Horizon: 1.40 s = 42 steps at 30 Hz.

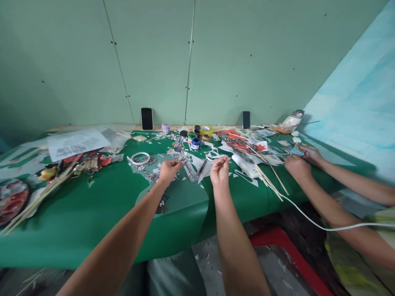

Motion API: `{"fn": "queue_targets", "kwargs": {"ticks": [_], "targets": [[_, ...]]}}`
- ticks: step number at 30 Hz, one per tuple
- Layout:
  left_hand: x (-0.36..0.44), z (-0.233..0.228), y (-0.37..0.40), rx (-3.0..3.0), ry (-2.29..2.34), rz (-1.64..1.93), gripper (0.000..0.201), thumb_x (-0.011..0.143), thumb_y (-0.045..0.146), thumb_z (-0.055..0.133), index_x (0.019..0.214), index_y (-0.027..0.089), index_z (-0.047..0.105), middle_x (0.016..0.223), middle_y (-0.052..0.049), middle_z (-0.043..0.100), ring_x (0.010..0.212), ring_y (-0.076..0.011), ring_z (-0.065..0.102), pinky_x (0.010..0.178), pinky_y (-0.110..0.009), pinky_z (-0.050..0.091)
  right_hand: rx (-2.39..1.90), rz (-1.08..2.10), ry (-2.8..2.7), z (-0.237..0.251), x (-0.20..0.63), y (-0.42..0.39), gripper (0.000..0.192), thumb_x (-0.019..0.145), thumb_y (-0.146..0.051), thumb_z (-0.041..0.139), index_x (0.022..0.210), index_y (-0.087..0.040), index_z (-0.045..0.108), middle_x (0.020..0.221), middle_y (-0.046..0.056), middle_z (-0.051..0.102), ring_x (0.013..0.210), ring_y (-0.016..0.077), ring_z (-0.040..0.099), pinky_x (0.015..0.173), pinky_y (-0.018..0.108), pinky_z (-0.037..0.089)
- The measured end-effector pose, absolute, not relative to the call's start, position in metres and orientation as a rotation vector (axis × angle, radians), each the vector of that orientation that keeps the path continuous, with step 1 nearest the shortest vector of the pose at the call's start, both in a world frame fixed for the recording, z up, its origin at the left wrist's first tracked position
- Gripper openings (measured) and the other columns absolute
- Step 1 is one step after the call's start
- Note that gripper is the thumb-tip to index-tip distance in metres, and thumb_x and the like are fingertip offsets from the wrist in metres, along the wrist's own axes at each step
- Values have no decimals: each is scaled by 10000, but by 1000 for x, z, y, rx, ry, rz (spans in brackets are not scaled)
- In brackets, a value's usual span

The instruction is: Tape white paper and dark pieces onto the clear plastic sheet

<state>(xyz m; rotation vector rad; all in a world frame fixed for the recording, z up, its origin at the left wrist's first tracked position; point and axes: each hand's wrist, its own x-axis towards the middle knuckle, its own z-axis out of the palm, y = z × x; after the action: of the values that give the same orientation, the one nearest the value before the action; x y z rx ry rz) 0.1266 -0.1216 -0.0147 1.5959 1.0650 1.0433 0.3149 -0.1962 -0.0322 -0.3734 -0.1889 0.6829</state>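
Note:
My left hand [168, 171] is closed over the middle of the table, its thumb and fingers at a small shiny patterned piece [179, 156]. A clear plastic packet [190, 169] lies just right of those fingertips. To the right, my right hand [219, 170] is raised palm up, with its fingertips pinched together. Whatever they hold, if anything, is too small to make out. White paper scraps [204, 169] lie between my hands. Beyond them stand small paint jars [195, 143]. Left of my left hand rests a white ring [140, 158] among patterned cutouts [151, 176].
Wooden sticks [46, 193] and a paint palette [14, 201] occupy the left side. Two phones [147, 119] lean on the wall. Right of me, a co-worker's hands [298, 166] handle a small item. A white cable [308, 220] hangs past the table edge above a red stool [277, 238].

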Motion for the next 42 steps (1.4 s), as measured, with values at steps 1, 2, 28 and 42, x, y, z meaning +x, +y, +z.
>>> {"fn": "queue_targets", "kwargs": {"ticks": [1, 2, 28, 42], "targets": [[127, -15, -122, 1594, 1063, 1045, 336, 615, 422, 769, 519, 150, 596, 437, 22, 500, 418, -88, 381, 438, -218, 235, -366, 682, -188, -34, 316, -195, 227, 756, -355, 773, 670, -250, 592, 571, -85, 474, 524, 35, 504, 542, 96, 529], [127, -14, -122, 1592, 1063, 1047, 335, 613, 420, 771, 519, 151, 594, 440, 22, 502, 422, -89, 385, 440, -218, 239, -362, 680, -187, -36, 316, -195, 236, 754, -362, 773, 659, -255, 585, 555, -86, 448, 504, 39, 484, 504, 98, 512], [128, -17, -123, 1536, 1006, 1105, 444, 575, 435, 808, 463, 171, 469, 430, 36, 458, 425, -79, 374, 436, -222, 252, -1236, 416, -832, -33, 260, -180, 248, 681, -417, 677, 772, -188, 657, 707, 25, 688, 685, 168, 643, 687, 293, 523], [128, -32, -111, 1505, 877, 1178, 446, 741, 543, 653, 527, 180, 505, 459, -3, 527, 449, -106, 451, 486, -235, 339, -1328, 381, -1052, -31, 252, -183, 167, 732, -336, 650, 773, -182, 698, 776, 50, 732, 711, 182, 647, 699, 295, 517]]}}
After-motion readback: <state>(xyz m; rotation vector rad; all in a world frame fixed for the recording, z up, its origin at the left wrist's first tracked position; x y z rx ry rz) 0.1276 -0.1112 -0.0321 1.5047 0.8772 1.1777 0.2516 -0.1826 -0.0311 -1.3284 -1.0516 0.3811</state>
